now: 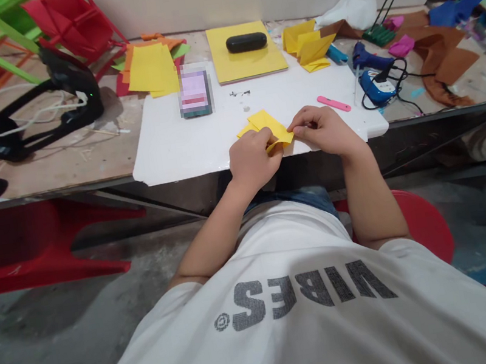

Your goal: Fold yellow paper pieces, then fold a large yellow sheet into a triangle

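Observation:
A folded piece of yellow paper is held just above the near edge of a white board. My left hand is closed round its near left side, with the fingers curled over it. On the right, my right hand pinches the paper's right corner between thumb and fingertips. A pink cutter lies on the board beyond my right hand. Past the paper, a few small dark scraps are scattered on the board.
Behind stand a phone and a yellow pad bearing a black case. Folded yellow pieces, a blue glue gun and a blue corded box are at right. Left are yellow sheets and a black headset-like frame.

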`<state>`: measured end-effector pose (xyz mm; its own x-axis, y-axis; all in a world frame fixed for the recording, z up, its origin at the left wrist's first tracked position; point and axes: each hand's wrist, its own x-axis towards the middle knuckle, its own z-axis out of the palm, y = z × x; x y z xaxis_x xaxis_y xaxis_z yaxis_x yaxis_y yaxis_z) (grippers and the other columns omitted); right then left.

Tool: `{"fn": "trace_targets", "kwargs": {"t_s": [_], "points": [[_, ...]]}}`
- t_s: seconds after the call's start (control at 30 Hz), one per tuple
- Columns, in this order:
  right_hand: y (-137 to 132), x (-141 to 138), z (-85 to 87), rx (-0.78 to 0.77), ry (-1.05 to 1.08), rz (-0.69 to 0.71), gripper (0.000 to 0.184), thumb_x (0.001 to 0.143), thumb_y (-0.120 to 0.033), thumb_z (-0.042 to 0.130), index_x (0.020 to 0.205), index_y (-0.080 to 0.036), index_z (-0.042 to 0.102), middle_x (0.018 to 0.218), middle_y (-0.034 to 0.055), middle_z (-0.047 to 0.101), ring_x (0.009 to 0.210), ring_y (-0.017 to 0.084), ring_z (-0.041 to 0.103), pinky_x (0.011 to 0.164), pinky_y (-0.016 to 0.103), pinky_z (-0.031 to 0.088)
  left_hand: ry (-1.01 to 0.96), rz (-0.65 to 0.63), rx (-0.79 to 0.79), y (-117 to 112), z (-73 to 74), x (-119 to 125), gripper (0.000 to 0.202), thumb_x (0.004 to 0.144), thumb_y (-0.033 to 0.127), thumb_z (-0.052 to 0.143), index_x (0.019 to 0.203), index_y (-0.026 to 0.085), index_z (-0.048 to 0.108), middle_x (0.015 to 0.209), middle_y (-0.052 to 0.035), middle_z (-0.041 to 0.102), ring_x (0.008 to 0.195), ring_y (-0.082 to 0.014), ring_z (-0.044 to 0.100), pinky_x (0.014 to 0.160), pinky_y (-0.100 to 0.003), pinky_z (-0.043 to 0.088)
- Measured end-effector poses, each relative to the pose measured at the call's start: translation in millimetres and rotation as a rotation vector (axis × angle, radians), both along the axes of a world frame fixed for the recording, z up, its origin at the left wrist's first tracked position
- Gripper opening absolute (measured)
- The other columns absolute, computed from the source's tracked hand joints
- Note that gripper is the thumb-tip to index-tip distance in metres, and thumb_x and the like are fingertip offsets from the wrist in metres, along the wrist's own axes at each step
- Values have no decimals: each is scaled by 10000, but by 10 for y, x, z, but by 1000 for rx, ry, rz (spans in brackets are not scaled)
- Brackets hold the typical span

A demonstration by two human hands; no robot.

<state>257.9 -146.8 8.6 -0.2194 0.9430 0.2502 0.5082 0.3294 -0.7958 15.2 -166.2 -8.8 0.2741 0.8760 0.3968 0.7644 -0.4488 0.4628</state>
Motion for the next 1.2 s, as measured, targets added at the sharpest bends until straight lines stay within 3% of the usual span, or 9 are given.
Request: {"fn": "trace_targets", "kwargs": {"t_s": [0.23, 0.43, 0.73, 1.1, 1.2], "points": [[21, -23, 15, 7, -29, 5, 107, 950, -298, 805, 953, -244, 898, 1081, 79, 824, 954, 247, 702, 965, 475, 600, -69, 14, -134, 9, 117, -39, 75, 961, 304, 726, 1025, 274, 751, 1034, -67, 867, 1006, -316, 794, 879, -427, 588], [40, -24, 34, 4, -52, 19, 104, 943, -350, 831, 932, -259, 881, 1041, 73, 806, 984, 273, 702, 975, 482, 611, -206, -17, -185, 15, 132, -93, 483, 963, 216, 683, 1426, 351, 721, 1145, -10, 893, 1067, -288, 835, 958, -423, 641], [50, -8, 56, 40, -149, 73, 119, 968, -334, 797, 942, -259, 886, 1075, 88, 774, 1040, 300, 710, 1030, 518, 596, -278, -19, -179, 61, 115, -135, 438, 971, 187, 646, 1366, 329, 771, 1004, -20, 842, 946, -270, 819, 915, -428, 654], [81, 34, -4, 21, -110, 18, 99, 916, -332, 864, 964, -270, 924, 1000, 73, 778, 959, 277, 695, 982, 499, 605, -257, -5, -192, 112, 80, -128, 507, 991, 136, 666, 1478, 274, 675, 1128, -44, 860, 1029, -253, 816, 950, -399, 637], [75, 29, -1, -4, -95, 11, 95, 921, -344, 872, 953, -266, 916, 977, 64, 784, 945, 265, 691, 948, 477, 597, -287, -17, -155, 144, 36, -140, 488, 1022, 193, 725, 1491, 301, 643, 1262, -57, 852, 1067, -239, 814, 949, -377, 646]]}}
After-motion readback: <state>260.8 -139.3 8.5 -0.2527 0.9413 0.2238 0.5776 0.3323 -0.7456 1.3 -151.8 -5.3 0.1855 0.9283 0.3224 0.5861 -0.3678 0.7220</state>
